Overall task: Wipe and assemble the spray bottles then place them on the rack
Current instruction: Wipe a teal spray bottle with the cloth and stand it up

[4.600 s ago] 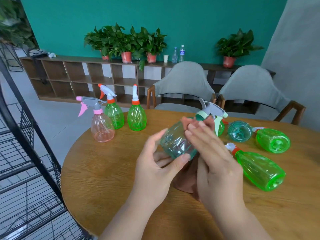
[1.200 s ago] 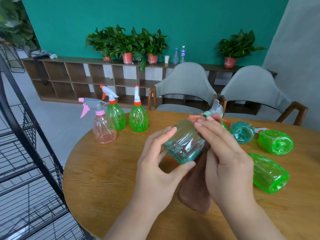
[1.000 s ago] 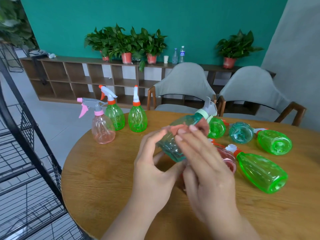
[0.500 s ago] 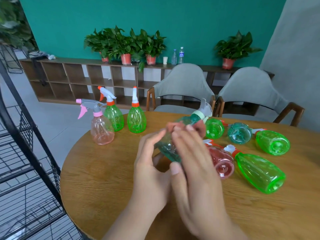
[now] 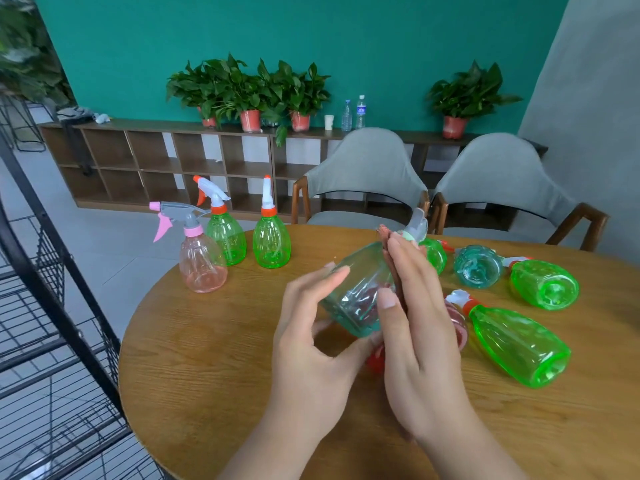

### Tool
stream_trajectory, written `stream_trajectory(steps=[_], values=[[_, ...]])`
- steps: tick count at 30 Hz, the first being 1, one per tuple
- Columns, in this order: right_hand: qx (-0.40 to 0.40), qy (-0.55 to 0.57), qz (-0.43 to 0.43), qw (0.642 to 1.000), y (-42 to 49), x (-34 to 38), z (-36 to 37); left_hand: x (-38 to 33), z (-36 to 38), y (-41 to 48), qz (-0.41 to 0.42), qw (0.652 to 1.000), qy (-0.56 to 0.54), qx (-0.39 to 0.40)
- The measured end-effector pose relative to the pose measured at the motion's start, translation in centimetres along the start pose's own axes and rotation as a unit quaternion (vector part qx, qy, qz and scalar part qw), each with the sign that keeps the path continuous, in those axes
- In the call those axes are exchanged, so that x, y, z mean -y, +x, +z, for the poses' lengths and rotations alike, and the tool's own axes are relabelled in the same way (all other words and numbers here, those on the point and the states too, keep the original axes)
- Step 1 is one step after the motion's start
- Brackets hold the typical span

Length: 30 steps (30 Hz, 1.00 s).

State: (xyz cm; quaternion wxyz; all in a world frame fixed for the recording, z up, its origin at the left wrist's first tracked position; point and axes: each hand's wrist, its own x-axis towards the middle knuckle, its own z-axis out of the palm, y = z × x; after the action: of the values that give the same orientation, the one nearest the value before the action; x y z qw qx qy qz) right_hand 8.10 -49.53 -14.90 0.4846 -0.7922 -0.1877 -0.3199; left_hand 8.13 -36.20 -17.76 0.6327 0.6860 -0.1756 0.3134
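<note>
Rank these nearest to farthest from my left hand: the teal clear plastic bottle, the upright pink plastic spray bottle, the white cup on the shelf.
1. Teal clear plastic bottle: gripped by the left hand.
2. Pink plastic spray bottle: upright, farther left.
3. White cup: far shelf.

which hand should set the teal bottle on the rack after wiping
Probably left. The left hand grips the teal bottle and the rack stands on that side; the right hand presses the cloth against it.
</note>
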Motion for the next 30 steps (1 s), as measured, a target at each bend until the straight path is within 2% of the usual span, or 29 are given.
stream_trajectory(steps=[5, 9, 13, 17, 23, 28, 30], values=[[0.022, -0.027, -0.045, 0.998, -1.7, 0.9, 1.5, 0.8, 0.1, 0.3, -0.102, 0.988, -0.110, -0.040], [0.022, -0.050, -0.074, 0.996, -2.4, 1.0, 1.8, -0.1, -0.3, 0.8, -0.116, 0.979, -0.165, -0.035], [0.020, -0.060, -0.089, 0.994, -2.5, 0.8, 1.8, -0.7, -0.8, 1.0, -0.108, 0.981, -0.157, -0.038], [0.029, -0.062, -0.090, 0.994, -1.7, 0.7, 1.4, -0.7, -1.2, 1.3, -0.141, 0.977, -0.155, -0.032], [0.006, -0.068, -0.025, 0.997, 0.3, 0.5, 0.4, -0.1, -0.7, 0.6, -0.174, 0.970, -0.169, -0.001], [0.007, -0.095, -0.087, 0.992, -0.4, 0.8, 1.0, -0.4, -0.7, 0.9, -0.181, 0.970, -0.163, 0.024], [-0.017, -0.101, -0.108, 0.989, -0.3, 0.3, 0.9, -0.5, -0.7, 1.0, -0.182, 0.968, -0.169, 0.028]])
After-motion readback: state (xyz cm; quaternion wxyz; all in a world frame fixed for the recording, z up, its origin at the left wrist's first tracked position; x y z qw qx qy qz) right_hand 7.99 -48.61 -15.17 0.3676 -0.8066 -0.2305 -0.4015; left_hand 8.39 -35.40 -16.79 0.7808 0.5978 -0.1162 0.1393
